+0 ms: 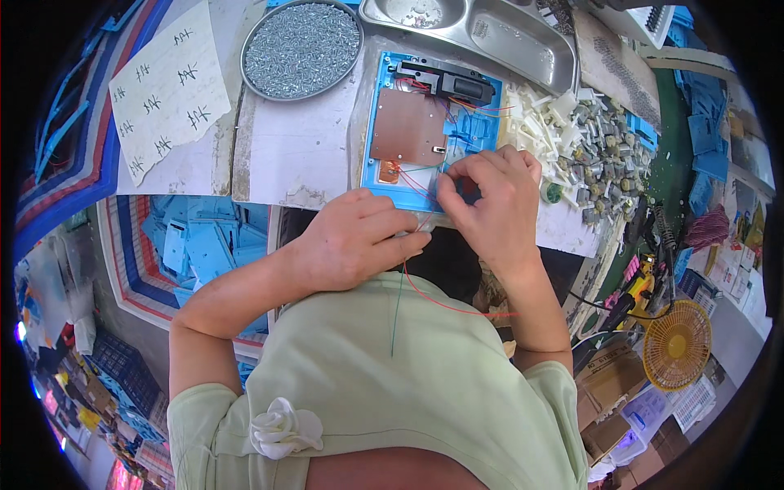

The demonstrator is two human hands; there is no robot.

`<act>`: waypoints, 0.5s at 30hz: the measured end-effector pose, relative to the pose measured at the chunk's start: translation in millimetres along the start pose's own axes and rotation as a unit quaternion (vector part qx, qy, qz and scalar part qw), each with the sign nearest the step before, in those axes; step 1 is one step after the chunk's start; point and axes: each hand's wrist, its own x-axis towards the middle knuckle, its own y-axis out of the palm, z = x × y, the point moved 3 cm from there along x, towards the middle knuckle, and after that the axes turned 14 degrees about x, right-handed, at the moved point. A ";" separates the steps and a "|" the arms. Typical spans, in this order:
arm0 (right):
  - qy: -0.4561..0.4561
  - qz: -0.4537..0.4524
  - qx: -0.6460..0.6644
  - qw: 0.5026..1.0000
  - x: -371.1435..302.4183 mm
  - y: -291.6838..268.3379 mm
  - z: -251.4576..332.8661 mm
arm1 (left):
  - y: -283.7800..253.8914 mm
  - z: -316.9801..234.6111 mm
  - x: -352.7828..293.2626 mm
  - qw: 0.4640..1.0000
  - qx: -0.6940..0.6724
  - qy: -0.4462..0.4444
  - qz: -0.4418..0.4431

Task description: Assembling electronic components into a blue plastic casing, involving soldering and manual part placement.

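Observation:
A blue plastic casing (500,122) lies on the bench in front of me, with a brown circuit board (408,126) and a black module (445,82) inside. Thin red wires (420,189) run from a copper-coloured part (389,171) toward its front edge. My left hand (359,237) is closed at that edge, fingers curled over the wires; a red wire (433,302) and a green wire (398,318) trail below it over my shirt. Over the casing's front right corner, my right hand (498,200) pinches with thumb and forefinger; what lies between the tips is too small to make out.
A round tray of screws (302,51) stands at the back left, beside a steel compartment tray (523,41). White plastic parts (539,122) and small metal motors (604,163) are heaped at the right. Blue casings (200,249) fill a striped bin below left.

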 end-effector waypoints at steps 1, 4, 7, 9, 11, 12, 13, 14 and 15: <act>0.005 0.003 0.002 1.000 0.1 -0.5 0.9 | -0.1 1.4 1.4 1.000 0.001 -0.003 -0.006; 0.006 0.009 0.005 1.000 0.7 0.9 4.6 | -0.5 6.0 3.9 1.000 0.007 -0.016 -0.021; -0.006 0.004 0.002 1.000 2.2 2.0 5.2 | -2.2 9.3 6.3 0.999 0.016 -0.025 -0.025; -0.009 0.003 0.012 1.000 2.6 1.8 4.4 | -3.8 10.4 5.3 0.999 0.022 -0.030 -0.022; -0.012 -0.001 0.022 1.000 2.8 3.4 4.4 | -6.7 12.1 4.8 0.997 0.042 -0.057 -0.035; -0.013 -0.003 0.027 1.000 2.8 4.3 4.4 | -8.0 12.8 4.3 0.995 0.053 -0.070 -0.041; -0.024 -0.001 0.034 0.999 3.0 4.6 4.8 | -8.7 13.7 4.1 0.994 0.063 -0.080 -0.047; -0.034 0.000 0.040 0.999 3.1 3.6 5.1 | -8.8 15.1 4.8 0.992 0.072 -0.090 -0.052; -0.043 0.002 0.046 0.998 3.0 3.0 5.4 | -8.7 16.3 5.3 0.990 0.081 -0.099 -0.058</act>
